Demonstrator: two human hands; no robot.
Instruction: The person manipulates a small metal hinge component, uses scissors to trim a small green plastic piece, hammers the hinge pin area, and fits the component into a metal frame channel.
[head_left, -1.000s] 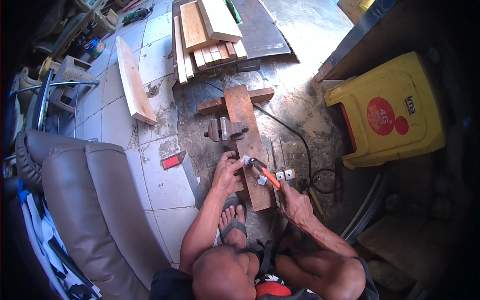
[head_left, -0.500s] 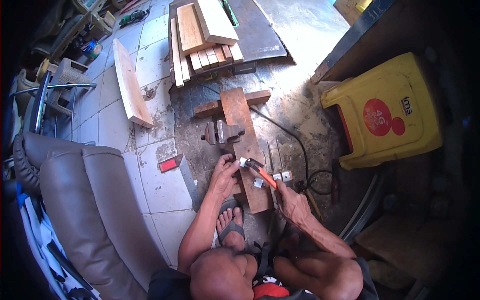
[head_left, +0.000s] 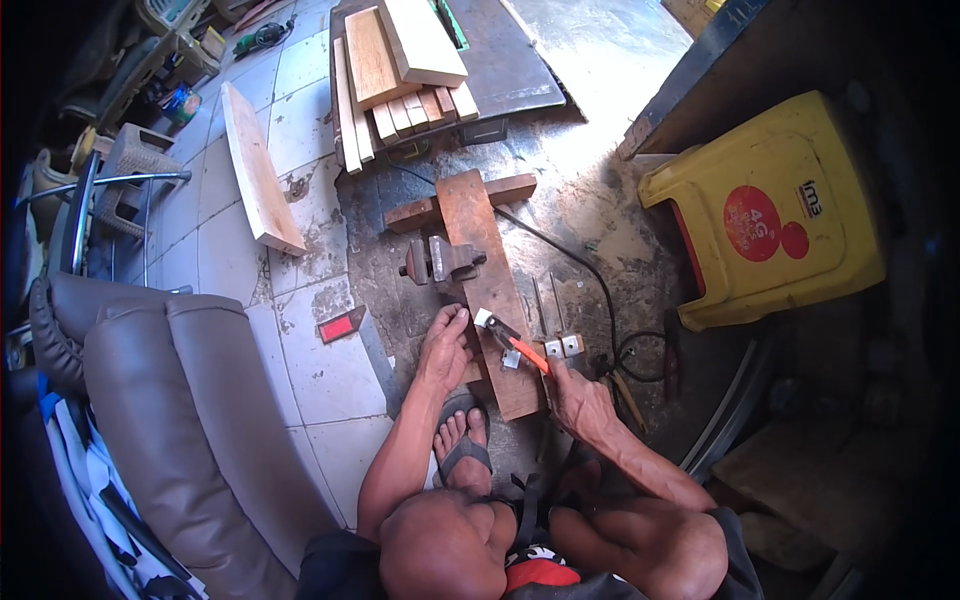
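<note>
**L hand lets go, tool stays on the pc**

L to R: L hand (head_left: 443,352) is just off the bench's (head_left: 522,398) L edge, fingers loosely curled & apart, nothing visible in them; ½ s ago its fingertips are on the white pc (head_left: 483,317), now there's a gap. Vise (head_left: 447,262) sits farther up, overhanging the same edge, no change.

White pc is nr the L edge, approx mid-length of the bench, against the dark head of the orange-handled tool (head_left: 530,356); can't tell if it's gripped or only touched. 2nd pale pc (head_left: 511,359) lies lower, nr the bench's middle, apart from the 1st.

R hand (head_left: 586,402) is clamped on the tool's handle, past the R edge, w/ little change. Two metal-faced blocks (head_left: 563,346) are just beside that edge.

Meaning, prob: steadying by L is over for now; pc's position rests w/ tool & R hand.
</note>
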